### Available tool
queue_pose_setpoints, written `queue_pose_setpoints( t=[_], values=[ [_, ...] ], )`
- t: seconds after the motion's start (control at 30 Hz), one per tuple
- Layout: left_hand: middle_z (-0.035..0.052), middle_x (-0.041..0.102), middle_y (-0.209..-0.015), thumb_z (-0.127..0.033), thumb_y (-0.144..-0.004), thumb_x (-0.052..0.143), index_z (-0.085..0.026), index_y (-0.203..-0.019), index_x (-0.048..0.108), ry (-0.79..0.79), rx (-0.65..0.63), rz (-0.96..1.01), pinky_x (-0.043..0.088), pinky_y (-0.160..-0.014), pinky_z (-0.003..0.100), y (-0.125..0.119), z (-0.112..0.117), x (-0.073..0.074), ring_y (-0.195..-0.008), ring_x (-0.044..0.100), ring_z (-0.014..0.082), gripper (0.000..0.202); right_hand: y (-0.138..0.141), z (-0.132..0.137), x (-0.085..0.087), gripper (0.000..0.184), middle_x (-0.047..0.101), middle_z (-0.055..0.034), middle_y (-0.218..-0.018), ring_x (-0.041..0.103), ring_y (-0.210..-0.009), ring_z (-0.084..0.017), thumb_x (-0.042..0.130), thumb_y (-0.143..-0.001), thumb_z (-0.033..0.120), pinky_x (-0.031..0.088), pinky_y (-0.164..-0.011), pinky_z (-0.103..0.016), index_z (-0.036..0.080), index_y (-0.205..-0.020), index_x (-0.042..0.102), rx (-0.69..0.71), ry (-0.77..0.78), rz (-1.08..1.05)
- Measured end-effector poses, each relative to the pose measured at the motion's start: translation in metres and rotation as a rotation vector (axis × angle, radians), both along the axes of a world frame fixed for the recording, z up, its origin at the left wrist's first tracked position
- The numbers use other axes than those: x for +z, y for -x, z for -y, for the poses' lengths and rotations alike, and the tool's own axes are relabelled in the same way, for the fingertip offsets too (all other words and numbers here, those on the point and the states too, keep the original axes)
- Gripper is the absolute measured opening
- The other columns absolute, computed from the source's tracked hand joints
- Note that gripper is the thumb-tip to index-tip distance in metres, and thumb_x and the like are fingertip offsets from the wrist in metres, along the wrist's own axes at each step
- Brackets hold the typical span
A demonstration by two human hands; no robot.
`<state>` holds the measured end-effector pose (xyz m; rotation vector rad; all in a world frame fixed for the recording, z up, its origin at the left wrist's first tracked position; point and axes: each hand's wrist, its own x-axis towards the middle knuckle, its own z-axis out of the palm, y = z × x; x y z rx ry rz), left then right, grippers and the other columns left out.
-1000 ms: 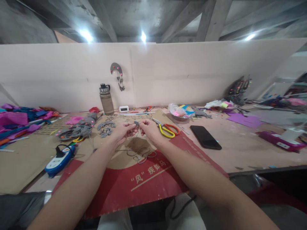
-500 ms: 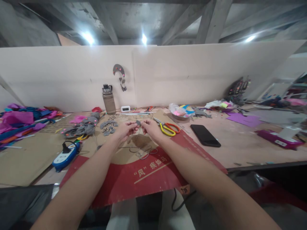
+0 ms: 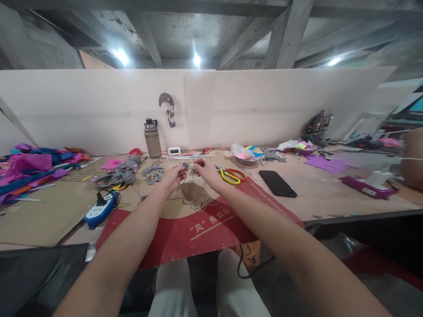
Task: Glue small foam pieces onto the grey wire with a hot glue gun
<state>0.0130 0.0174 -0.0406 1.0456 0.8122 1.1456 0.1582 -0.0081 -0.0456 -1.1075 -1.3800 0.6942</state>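
Over the cardboard sheet [image 3: 155, 251], my left hand [image 3: 174, 176] pinches a small grey felt piece [image 3: 185, 165] between thumb and fingertips. Just to its right, my right hand [image 3: 205, 171] is closed at the fingertips; whatever is in them is too small to make out. Beneath the hands, a thin grey cord [image 3: 201, 206] lies in loose loops on the cardboard. Cut grey felt shapes [image 3: 152, 174] lie left of my left hand. Scissors with yellow and orange handles [image 3: 230, 177] rest beside my right wrist.
A bottle [image 3: 152, 138] and a small white clock [image 3: 174, 151] stand near the wall panel. Left are a blue power strip [image 3: 100, 212] and a grey felt pile [image 3: 122, 174]. A phone [image 3: 277, 183] and bowl [image 3: 246, 159] lie right. Another person's arm [image 3: 413, 154] shows far right.
My hands have drawn slightly apart, the grey felt piece staying in the left. The camera view has shifted a little. Part of another person's arm has appeared at the right edge.
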Motion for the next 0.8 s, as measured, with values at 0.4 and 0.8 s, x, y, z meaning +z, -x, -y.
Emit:
queue_pose_setpoints(
  t=[0.4,0.8],
  values=[
    [-0.0005,0.055,-0.054,-0.013,-0.063,0.072,-0.01,-0.068,0.06,-0.096,-0.027,0.067,0.038,-0.046,0.016,0.004,-0.003,-0.001,-0.047,0.048,0.005,0.014,0.016,-0.011,0.009,0.013,0.062,-0.0005,-0.075,0.056,-0.07,-0.013,0.05,-0.076,0.019,0.046,-0.07,-0.028,0.018,-0.083,0.061,-0.044,-0.144,0.408],
    [-0.0006,0.056,-0.05,-0.026,-0.058,0.077,-0.012,-0.066,0.061,-0.162,-0.007,-0.064,0.037,-0.046,0.018,-0.001,-0.012,-0.015,-0.043,0.048,0.0059,0.023,0.008,-0.01,0.007,0.005,0.056,-0.0005,-0.067,0.048,-0.065,-0.013,0.052,-0.072,0.014,0.037,-0.066,-0.026,0.017,-0.069,0.055,-0.108,-0.236,0.622]
  ],
)
